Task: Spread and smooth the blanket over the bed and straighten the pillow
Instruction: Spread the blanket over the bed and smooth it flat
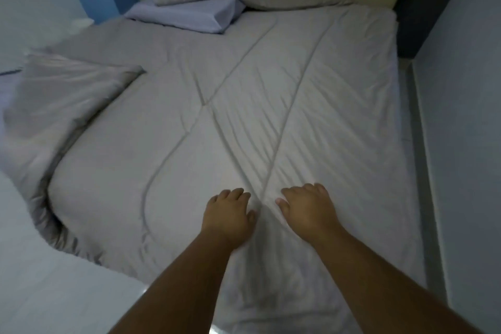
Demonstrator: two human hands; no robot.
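Left hand point(229, 214) and right hand point(309, 209) were pressed, fingers point(235, 194) spread, on the soft, limp blanket point(244, 89); its folded left corner point(67, 95) was judged the best hold.

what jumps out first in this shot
The left hand and right hand press flat, side by side, on the near end of the wrinkled grey quilted blanket. At its left edge a corner lies folded back, and a pale lilac pillow sits askew at the far left.
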